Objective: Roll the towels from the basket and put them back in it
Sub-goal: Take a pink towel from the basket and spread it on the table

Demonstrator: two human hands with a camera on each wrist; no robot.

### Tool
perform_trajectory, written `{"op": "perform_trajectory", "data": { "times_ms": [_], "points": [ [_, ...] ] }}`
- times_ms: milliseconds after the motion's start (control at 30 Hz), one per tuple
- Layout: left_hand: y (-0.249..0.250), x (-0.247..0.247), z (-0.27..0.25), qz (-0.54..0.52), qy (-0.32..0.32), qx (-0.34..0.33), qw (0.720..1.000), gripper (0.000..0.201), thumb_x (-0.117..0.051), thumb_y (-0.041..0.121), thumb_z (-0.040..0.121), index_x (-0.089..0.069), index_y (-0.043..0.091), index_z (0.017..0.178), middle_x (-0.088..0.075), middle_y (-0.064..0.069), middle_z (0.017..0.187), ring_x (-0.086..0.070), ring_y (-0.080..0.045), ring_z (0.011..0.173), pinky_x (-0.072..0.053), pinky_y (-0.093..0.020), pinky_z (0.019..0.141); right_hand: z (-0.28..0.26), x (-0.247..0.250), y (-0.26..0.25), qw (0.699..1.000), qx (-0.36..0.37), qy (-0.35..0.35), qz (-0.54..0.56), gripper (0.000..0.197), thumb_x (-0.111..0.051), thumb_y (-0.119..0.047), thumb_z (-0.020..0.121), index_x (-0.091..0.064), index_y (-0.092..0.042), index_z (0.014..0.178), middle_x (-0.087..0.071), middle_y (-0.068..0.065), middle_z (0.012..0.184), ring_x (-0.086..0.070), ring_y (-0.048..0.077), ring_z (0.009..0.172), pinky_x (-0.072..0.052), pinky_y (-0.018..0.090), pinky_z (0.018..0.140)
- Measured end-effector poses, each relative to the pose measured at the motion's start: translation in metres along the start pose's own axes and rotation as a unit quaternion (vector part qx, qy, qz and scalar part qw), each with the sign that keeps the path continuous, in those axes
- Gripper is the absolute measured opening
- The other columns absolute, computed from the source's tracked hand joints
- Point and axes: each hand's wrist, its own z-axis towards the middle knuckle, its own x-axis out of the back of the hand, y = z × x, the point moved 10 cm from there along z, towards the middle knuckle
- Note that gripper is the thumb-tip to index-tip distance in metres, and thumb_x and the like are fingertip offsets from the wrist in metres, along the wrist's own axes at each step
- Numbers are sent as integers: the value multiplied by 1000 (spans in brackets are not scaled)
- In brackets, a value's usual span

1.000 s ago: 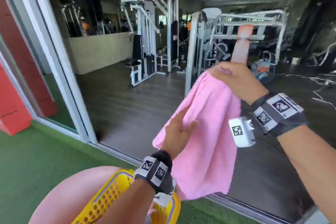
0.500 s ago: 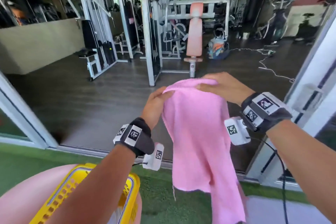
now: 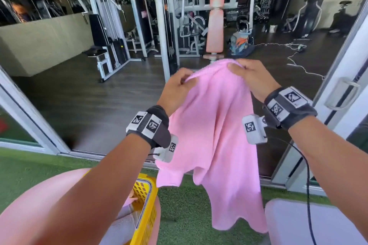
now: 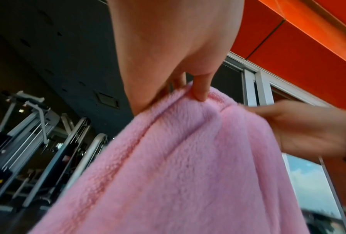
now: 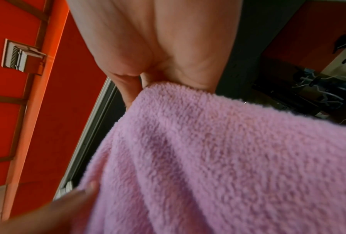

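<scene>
A pink towel (image 3: 215,129) hangs in the air in front of me, held by its top edge. My left hand (image 3: 179,85) pinches that edge on the left, and the left wrist view shows a finger curled over the towel's hem (image 4: 200,95). My right hand (image 3: 251,75) grips the top edge on the right; the right wrist view shows the towel (image 5: 218,150) bunched under the palm. A yellow perforated basket (image 3: 145,205) sits low at the left on a pink round seat, with more cloth inside.
Green artificial turf (image 3: 189,215) lies underfoot. A sliding glass door frame (image 3: 338,77) stands at the right, and its floor track crosses ahead. Gym machines (image 3: 211,20) fill the dark-floored room beyond. A grey padded seat (image 3: 310,223) is at the lower right.
My left hand rose from the towel's side to its top edge and pinched it beside the right hand. The view swung right and down, and the towel now hangs lower between both hands.
</scene>
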Motion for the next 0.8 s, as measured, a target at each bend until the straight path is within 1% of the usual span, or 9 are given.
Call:
{"op": "perform_trajectory", "data": {
  "times_ms": [100, 133, 200, 267, 400, 467, 567, 633, 800],
  "points": [
    [-12, 13, -26, 142, 68, -54, 986, 31, -63, 29, 83, -53, 27, 112, -49, 10, 109, -42, -14, 101, -35, -31, 93, 15, -4, -22, 1000, 16, 16, -2, 55, -61, -42, 84, -58, 12, 87, -56, 22, 81, -45, 20, 77, -37, 35, 73],
    [-19, 16, -42, 165, 88, -68, 980, 29, -63, 30, 84, -53, 26, 111, -50, 9, 111, -43, -17, 102, -35, -34, 94, 21, -7, -28, 1000, 21, 17, -16, 60, -61, -45, 83, -57, 14, 92, -58, 29, 86, -47, 21, 78, -41, 38, 75],
    [-38, 14, -80, 197, 108, -100, 969, 17, -62, 27, 86, -54, 24, 101, -55, 5, 105, -48, -21, 97, -38, -39, 90, 31, -14, -40, 999, 35, 15, -33, 63, -59, -48, 83, -57, 14, 92, -55, 24, 82, -46, 21, 76, -41, 39, 75],
    [-69, 5, -116, 198, 90, -75, 973, 11, -64, 26, 87, -55, 24, 94, -59, 4, 96, -52, -20, 90, -41, -42, 85, 41, -21, -51, 998, 45, 10, -31, 71, -61, -54, 79, -53, 16, 88, -50, 15, 80, -46, 23, 74, -40, 37, 75],
    [-116, -37, -160, 187, -9, 14, 982, 29, -56, 49, 83, -62, 22, 92, -59, 10, 93, -53, -11, 89, -46, -41, 82, 55, -34, -60, 998, 48, 3, -36, 85, -67, -63, 72, -51, 17, 94, -58, 32, 88, -54, 30, 76, -49, 49, 82],
    [-119, -55, -164, 200, -31, 29, 979, 43, -55, 61, 79, -62, 24, 98, -58, 11, 98, -53, -10, 92, -47, -37, 83, 59, -37, -65, 999, 46, 1, -28, 82, -68, -63, 71, -50, 15, 85, -52, 18, 79, -48, 23, 73, -44, 39, 75],
    [-118, -71, -161, 233, -32, 42, 971, 59, -52, 74, 72, -61, 24, 101, -59, 10, 103, -54, -13, 95, -46, -35, 83, 60, -38, -75, 998, 49, 16, -33, 47, -60, -41, 85, -42, -7, 59, -37, 9, 67, -37, 21, 66, -32, 32, 68],
    [-118, -72, -158, 251, -10, 68, 966, 61, -48, 78, 72, -60, 25, 98, -58, 9, 100, -55, -17, 94, -46, -37, 82, 61, -38, -76, 998, 49, 25, -31, 43, -59, -35, 88, -36, -21, 55, -31, 6, 63, -33, 21, 62, -31, 31, 67],
    [-111, -65, -153, 246, 46, 84, 964, 51, -41, 74, 78, -57, 26, 88, -57, 9, 88, -53, -16, 82, -43, -35, 75, 69, -42, -73, 998, 51, 24, -30, 46, -60, -34, 89, -35, -27, 51, -31, 0, 59, -31, 22, 60, -28, 31, 66]
  ]
}}
